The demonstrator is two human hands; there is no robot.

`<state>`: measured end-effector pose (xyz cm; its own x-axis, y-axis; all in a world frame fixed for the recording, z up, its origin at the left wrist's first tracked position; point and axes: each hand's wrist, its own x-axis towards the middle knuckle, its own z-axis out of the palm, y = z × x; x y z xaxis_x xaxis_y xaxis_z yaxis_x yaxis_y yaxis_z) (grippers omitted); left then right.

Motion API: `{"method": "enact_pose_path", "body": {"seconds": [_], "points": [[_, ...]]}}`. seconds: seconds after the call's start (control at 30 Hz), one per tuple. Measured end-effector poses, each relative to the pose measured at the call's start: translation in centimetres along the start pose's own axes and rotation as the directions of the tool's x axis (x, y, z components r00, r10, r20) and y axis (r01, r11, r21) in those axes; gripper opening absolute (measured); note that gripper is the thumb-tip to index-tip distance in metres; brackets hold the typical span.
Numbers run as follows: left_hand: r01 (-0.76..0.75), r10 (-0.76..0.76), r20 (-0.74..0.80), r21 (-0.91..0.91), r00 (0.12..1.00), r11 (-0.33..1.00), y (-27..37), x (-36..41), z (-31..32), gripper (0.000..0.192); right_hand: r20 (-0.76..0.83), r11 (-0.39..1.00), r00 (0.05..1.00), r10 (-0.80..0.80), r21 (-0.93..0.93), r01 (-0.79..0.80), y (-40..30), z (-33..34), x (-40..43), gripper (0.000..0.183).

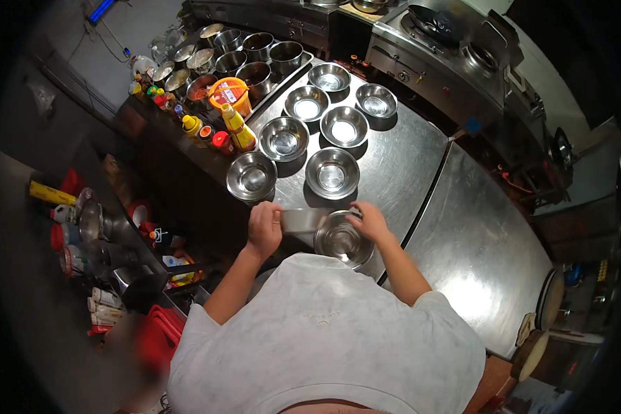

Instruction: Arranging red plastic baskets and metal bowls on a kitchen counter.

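My left hand grips the rim of a stainless steel bowl, which is tilted on its side. Just right of it, another steel bowl lies open side up near my body. My right hand is at this second bowl's upper right rim, fingers curled; whether it grips the rim is unclear. Beyond my hands, several steel bowls stand upright on the metal table, the closest being one bowl ahead and another to the left.
Several metal pots stand on a tray at the back left, beside an orange tub and sauce bottles. A stove with a black wok is at the back right. Shelves with containers are on the left.
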<state>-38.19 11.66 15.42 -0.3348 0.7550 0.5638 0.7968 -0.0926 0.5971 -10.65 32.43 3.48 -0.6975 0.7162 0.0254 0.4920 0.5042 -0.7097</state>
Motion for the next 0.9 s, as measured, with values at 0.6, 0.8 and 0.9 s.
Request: {"method": "enact_pose_path", "body": {"seconds": [0.6, 0.8, 0.9], "points": [[-0.223, 0.188, 0.403, 0.043, 0.896, 0.974, -7.7, -8.4, 7.5, 0.012, -0.23, 0.733, 0.696, 0.68, 0.225, -0.642, 3.3, 2.3, -15.6, 0.047], [-0.227, 0.131, 0.579, 0.096, 0.805, 0.969, -10.7, -10.2, 9.8, 0.015, -0.266, 0.67, 0.619, 0.739, 0.198, -0.716, 2.7, -0.6, -19.6, 0.036], [-0.203, 0.084, 0.61, 0.128, 0.788, 0.971, -11.8, -10.5, 10.6, 0.015, -0.331, 0.663, 0.623, 0.708, 0.007, -0.749, 3.9, -2.9, -21.2, 0.033]]}}
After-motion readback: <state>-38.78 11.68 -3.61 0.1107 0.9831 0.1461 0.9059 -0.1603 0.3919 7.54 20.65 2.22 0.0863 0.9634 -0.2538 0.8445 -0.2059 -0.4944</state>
